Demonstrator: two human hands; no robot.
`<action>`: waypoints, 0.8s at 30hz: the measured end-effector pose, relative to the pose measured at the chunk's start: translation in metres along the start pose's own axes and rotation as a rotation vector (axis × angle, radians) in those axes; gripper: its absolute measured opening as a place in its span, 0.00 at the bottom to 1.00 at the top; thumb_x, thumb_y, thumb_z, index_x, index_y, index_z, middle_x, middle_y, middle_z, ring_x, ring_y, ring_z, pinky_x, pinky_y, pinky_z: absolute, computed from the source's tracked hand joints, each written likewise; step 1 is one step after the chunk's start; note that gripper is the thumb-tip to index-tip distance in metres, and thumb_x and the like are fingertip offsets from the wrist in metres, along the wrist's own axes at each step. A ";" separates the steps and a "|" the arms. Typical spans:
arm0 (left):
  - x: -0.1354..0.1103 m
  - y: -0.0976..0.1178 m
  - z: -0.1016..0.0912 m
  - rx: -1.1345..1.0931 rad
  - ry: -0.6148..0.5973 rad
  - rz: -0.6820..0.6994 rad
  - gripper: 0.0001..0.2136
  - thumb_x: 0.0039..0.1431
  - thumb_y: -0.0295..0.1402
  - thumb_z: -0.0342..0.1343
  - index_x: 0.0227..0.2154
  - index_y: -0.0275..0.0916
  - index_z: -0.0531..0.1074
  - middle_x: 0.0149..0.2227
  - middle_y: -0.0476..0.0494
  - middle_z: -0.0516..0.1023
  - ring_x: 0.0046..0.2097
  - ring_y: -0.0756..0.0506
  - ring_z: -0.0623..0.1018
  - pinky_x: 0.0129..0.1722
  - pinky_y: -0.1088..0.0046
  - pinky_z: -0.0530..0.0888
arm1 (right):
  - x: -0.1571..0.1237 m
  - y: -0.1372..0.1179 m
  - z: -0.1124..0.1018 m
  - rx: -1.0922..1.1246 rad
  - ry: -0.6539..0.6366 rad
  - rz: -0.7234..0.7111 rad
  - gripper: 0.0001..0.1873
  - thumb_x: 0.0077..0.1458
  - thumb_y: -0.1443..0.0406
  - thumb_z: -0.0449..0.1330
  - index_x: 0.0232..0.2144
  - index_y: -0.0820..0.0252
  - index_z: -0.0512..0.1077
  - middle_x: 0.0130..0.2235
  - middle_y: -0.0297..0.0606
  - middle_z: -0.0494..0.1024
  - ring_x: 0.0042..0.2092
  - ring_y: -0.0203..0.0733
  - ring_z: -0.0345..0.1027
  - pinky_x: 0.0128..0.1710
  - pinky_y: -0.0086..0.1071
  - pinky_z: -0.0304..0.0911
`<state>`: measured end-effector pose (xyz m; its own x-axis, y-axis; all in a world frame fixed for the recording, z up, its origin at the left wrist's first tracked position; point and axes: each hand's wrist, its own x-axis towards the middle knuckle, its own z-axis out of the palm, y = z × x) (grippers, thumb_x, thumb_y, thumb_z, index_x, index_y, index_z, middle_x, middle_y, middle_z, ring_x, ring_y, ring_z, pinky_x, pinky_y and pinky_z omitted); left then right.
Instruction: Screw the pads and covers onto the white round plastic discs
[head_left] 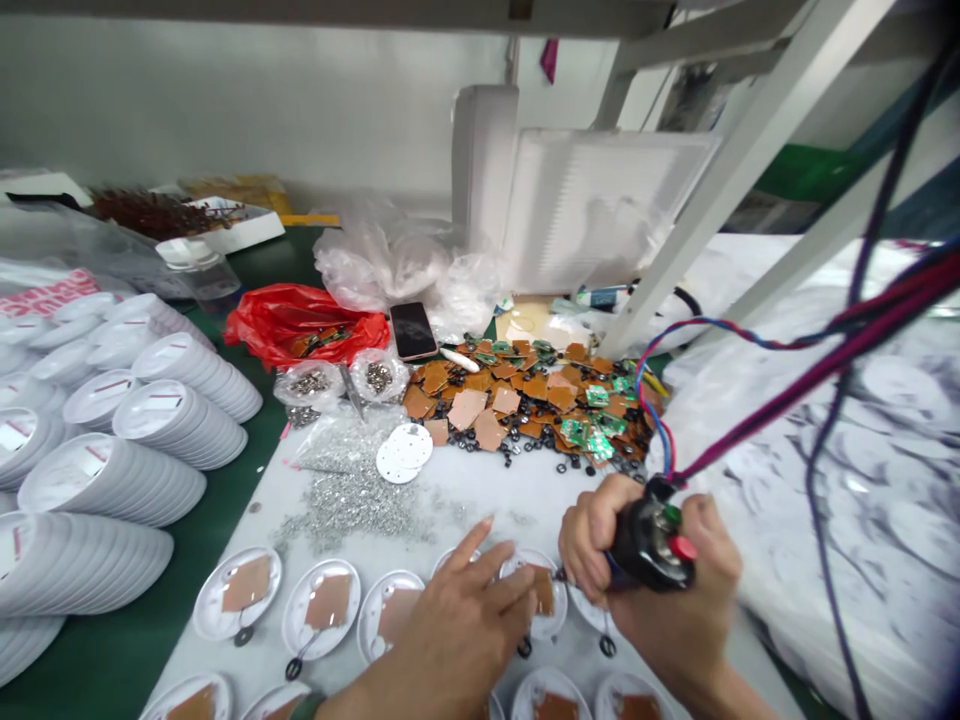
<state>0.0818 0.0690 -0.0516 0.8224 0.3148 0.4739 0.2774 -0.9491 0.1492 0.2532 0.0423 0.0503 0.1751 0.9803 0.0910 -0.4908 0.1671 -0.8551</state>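
Note:
My right hand [664,570] grips a black corded handheld tool [645,540] with a red button, its tip low among the discs. My left hand [457,625] is spread, fingers apart, holding nothing, right beside a white disc with a copper pad [544,590]. More such discs [319,608] lie in rows below the hands, with small dark rings on short leads beside some. Above my hands sits a heap of copper-coloured squares and green circuit boards [525,400]. My hands partly hide several discs.
Stacks of white discs [180,425] lie on the green bench mat [247,450] at left. Silver small parts [352,495] are spread on a white sheet. Further back are a red plastic bag [300,325] and a phone [413,330]. Bundled cables [817,340] hang at right, near a metal frame [750,170].

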 end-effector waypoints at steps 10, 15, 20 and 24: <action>0.005 0.002 -0.003 0.025 0.105 0.010 0.13 0.77 0.30 0.46 0.40 0.38 0.76 0.39 0.55 0.83 0.49 0.47 0.79 0.70 0.61 0.54 | -0.003 0.011 -0.001 -0.042 -0.015 -0.002 0.29 0.57 0.40 0.56 0.21 0.58 0.74 0.13 0.33 0.65 0.16 0.36 0.56 0.17 0.30 0.55; 0.001 0.001 0.000 0.011 0.041 0.019 0.10 0.75 0.30 0.50 0.39 0.39 0.76 0.40 0.52 0.83 0.51 0.47 0.79 0.67 0.59 0.62 | -0.004 0.015 -0.002 -0.063 -0.053 0.012 0.30 0.58 0.40 0.54 0.21 0.57 0.73 0.14 0.33 0.66 0.15 0.36 0.53 0.15 0.29 0.51; 0.000 0.001 -0.001 0.009 -0.004 0.030 0.07 0.72 0.30 0.54 0.42 0.38 0.77 0.42 0.51 0.84 0.53 0.44 0.78 0.64 0.57 0.66 | -0.002 -0.005 0.008 -0.051 -0.001 -0.037 0.31 0.55 0.39 0.56 0.21 0.57 0.74 0.15 0.34 0.66 0.17 0.38 0.58 0.17 0.31 0.57; 0.001 0.003 0.001 0.012 0.109 0.005 0.09 0.74 0.28 0.50 0.40 0.38 0.77 0.40 0.53 0.84 0.49 0.44 0.80 0.65 0.58 0.63 | 0.011 -0.004 0.017 0.002 0.084 -0.118 0.32 0.55 0.38 0.56 0.19 0.57 0.74 0.14 0.33 0.65 0.16 0.36 0.57 0.17 0.30 0.57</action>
<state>0.0836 0.0666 -0.0514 0.7650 0.3063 0.5665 0.2798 -0.9504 0.1359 0.2433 0.0544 0.0636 0.3020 0.9418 0.1477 -0.4647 0.2808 -0.8398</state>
